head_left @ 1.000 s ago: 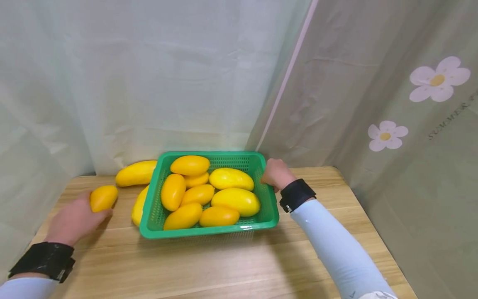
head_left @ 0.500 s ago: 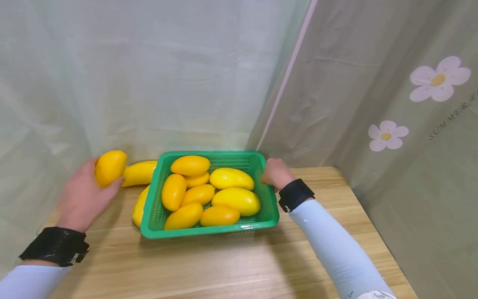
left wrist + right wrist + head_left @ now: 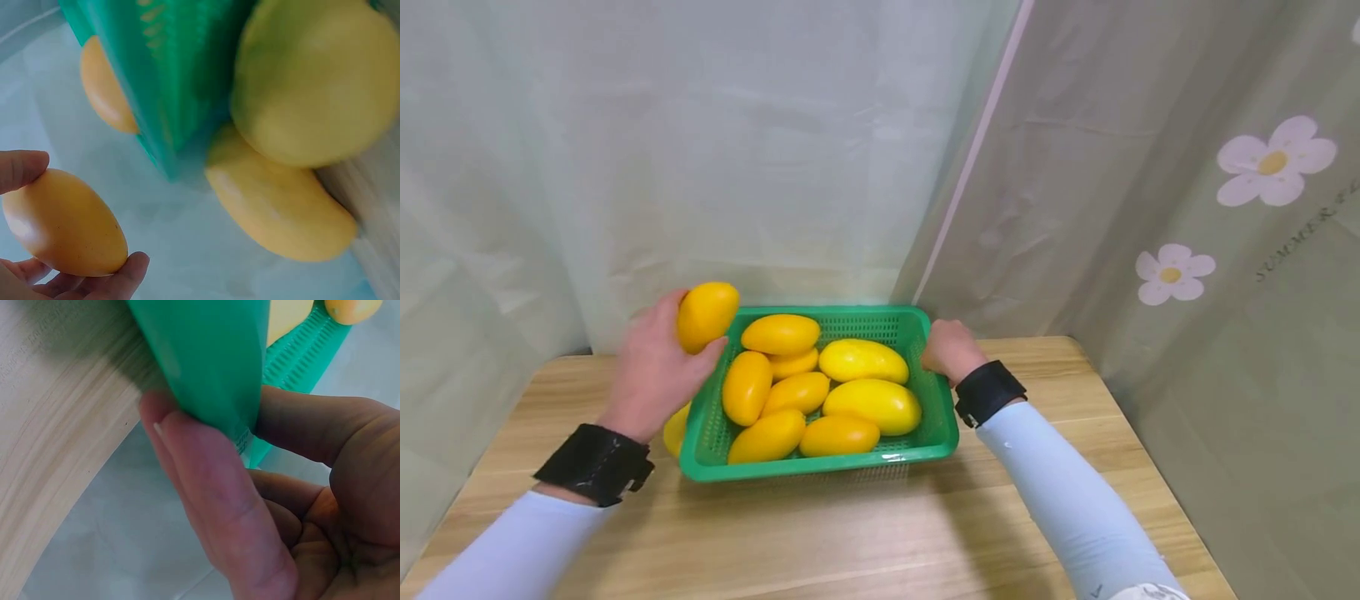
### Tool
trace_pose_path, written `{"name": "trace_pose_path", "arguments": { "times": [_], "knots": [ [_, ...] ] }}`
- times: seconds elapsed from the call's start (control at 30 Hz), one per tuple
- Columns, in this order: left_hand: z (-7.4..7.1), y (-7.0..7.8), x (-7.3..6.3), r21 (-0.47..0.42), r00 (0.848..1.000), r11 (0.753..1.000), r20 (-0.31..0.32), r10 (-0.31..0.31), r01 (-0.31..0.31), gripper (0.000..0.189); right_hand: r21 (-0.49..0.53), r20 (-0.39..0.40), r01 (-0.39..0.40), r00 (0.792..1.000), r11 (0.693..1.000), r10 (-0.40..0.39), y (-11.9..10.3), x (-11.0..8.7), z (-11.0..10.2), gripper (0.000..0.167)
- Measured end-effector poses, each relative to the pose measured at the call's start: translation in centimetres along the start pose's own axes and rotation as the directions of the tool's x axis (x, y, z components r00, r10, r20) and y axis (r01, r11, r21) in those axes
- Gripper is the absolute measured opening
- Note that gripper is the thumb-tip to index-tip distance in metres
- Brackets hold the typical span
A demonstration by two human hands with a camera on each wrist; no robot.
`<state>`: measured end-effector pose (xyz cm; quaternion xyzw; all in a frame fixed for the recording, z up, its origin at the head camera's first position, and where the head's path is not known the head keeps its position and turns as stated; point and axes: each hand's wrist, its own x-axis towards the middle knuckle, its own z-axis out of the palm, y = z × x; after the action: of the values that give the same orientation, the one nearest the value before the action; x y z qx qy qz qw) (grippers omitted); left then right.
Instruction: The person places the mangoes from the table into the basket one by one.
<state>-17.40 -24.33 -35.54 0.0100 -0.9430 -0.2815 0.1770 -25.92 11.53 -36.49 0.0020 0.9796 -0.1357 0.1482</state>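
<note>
My left hand (image 3: 655,364) holds an orange-yellow mango (image 3: 708,317) up at the basket's back left corner. In the left wrist view, thumb and fingers grip that mango (image 3: 65,225) from opposite sides. The green plastic basket (image 3: 820,468) stands on the table with several mangoes (image 3: 772,437) in it, two of them larger and paler (image 3: 872,406). At its right end, my right hand (image 3: 953,350) grips the rim. The right wrist view has the thumb inside and the fingers (image 3: 215,481) outside the basket wall (image 3: 212,362).
Left of the basket lie two bigger yellow fruits (image 3: 312,87), mostly hidden behind the left hand and basket in the head view. The wooden table (image 3: 820,533) meets pale curtains (image 3: 775,167) at the back and on the right.
My left hand has lifted the mango off the left of the table and carried it right, to the basket's left rim. The right hand has kept its hold; the basket has stayed put.
</note>
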Motion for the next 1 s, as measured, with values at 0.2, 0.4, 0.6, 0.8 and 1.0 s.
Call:
{"name": "trace_pose_path", "arguments": {
  "times": [0.2, 0.4, 0.6, 0.8, 1.0],
  "knots": [
    [1.6, 2.7, 0.6, 0.014, 0.997, 0.997, 0.029, 0.075, -0.076, 0.074, -0.002, -0.003, -0.012, 1.000, 1.000, 0.012, 0.0, 0.0, 0.1, 0.015],
    [3.1, 4.6, 0.8, 0.097, 0.986, 0.983, 0.066, 0.152, -0.158, 0.072, -0.013, 0.002, -0.007, 1.000, 1.000, 0.007, -0.1, -0.1, 0.0, 0.014],
    [4.5, 5.8, 0.9, 0.194, 0.969, 0.956, 0.150, 0.194, -0.221, 0.071, -0.034, -0.005, 0.010, 1.000, 0.999, -0.010, -0.1, -0.1, 0.0, 0.013],
    [5.8, 6.4, 1.2, 0.268, 0.955, 0.927, 0.214, 0.207, -0.261, 0.070, -0.040, -0.031, 0.031, 0.999, 0.999, -0.032, -0.1, -0.1, 0.0, 0.011],
    [6.8, 7.0, 1.4, 0.282, 0.936, 0.925, 0.309, 0.166, -0.257, 0.067, -0.068, -0.048, 0.050, 0.997, 0.996, -0.053, -0.1, -0.2, 0.2, 0.010]
  ]
}}
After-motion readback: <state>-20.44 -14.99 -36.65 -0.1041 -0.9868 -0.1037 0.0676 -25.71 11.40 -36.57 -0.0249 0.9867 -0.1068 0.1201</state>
